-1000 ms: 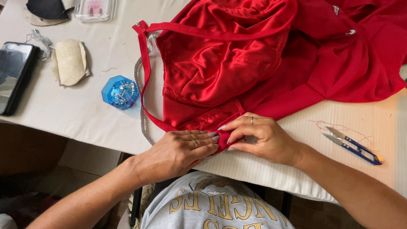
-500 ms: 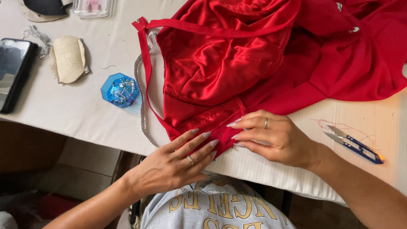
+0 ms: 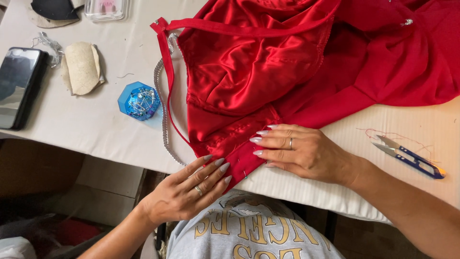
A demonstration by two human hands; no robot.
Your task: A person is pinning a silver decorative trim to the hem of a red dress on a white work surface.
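- Head view: a red satin garment (image 3: 268, 81) lies spread on the white table (image 3: 96, 120), its lower edge at the table's near rim.
- Left hand (image 3: 191, 192) lies flat, fingers spread and clasping nothing, its fingertips on the folded hem (image 3: 235, 158).
- Right hand (image 3: 297, 151) presses flat beside it, also gripping nothing.
- A pin (image 3: 242, 169) seems already set in the hem; the stretch further along looks unpinned.
- Thread snips (image 3: 409, 157) and the blue pin box (image 3: 139, 100) lie untouched.
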